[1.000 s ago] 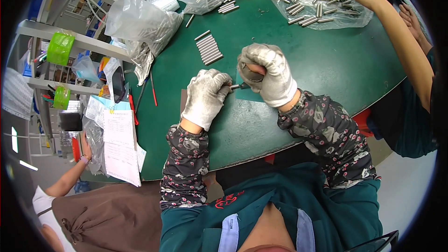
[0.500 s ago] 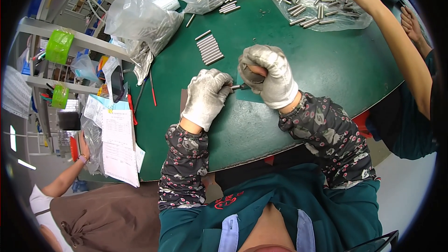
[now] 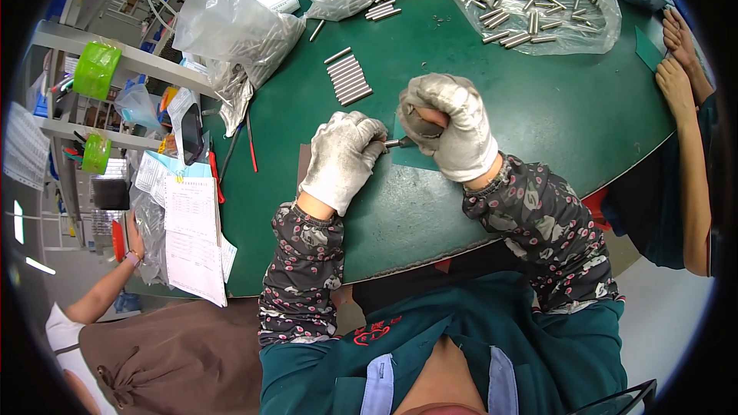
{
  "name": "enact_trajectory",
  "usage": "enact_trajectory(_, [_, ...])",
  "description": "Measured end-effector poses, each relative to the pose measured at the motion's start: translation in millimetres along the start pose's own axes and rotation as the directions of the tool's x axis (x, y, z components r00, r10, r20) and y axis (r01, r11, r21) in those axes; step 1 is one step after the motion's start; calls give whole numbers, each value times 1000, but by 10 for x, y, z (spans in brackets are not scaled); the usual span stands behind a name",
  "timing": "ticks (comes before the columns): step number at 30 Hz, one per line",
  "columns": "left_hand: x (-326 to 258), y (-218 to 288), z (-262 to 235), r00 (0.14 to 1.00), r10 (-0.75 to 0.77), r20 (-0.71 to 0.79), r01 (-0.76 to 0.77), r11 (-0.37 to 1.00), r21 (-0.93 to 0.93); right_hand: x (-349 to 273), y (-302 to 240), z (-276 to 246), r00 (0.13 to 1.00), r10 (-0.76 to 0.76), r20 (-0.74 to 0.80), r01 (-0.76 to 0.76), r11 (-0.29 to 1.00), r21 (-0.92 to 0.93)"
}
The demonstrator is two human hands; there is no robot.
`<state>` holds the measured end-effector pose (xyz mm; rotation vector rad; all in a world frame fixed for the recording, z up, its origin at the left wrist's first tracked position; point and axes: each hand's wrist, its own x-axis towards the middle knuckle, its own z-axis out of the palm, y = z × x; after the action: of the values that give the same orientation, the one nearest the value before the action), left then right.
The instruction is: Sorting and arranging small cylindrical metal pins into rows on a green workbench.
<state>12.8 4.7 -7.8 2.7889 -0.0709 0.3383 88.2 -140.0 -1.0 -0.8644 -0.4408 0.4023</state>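
Note:
My left hand (image 3: 344, 157), in a worn white glove, pinches a short metal pin (image 3: 393, 144) whose right end points toward the other hand. My right hand (image 3: 453, 124), gloved too, is closed in a fist, thumb across the front. A dark tip shows below its fingers, against the pin's end; what it grips is mostly hidden. Under this fist lies a thin green sheet (image 3: 415, 159), and a brown sheet (image 3: 303, 161) shows beside my left hand. Just beyond my hands, several metal pins (image 3: 350, 81) lie side by side in a neat row.
Bags of pins (image 3: 238, 31) stand at the far left, with an open plastic bag of pins (image 3: 530, 8) far right. Papers (image 3: 192, 230) and a red-handled tool (image 3: 215, 177) lie left. A co-worker's hands (image 3: 675, 77) are at the right edge; another person's arm (image 3: 104, 288) reaches in from the left.
The co-worker on the right has drawn an arm back from the open bag, bringing both hands together by a green sheet. My own hands have barely moved.

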Motion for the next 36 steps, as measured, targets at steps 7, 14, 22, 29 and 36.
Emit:
enact_trajectory(7, [32, -11, 24, 1000, 24, 12, -25, 999, 36, 38, 24, -33, 993, 15, 115, -15, 1000, 0])
enact_trajectory(14, [36, -69, 44, 1000, 18, 24, -18, 1000, -8, 1, 56, 78, 992, -15, 127, 29, 994, -110])
enact_trajectory(22, [40, -33, 15, 999, 40, 1, -40, 999, 6, 125, 63, 11, 986, 152, 62, -149, 987, -56])
enact_trajectory(29, [21, 83, -58, 1000, 24, -19, -25, 999, -20, 75, 15, -91, 987, 86, 135, -103, 987, 124])
enact_trajectory(36, [32, 4, -13, 998, 66, -15, -66, 998, -9, 79, -42, -106, 978, 91, 188, -110, 989, 97])
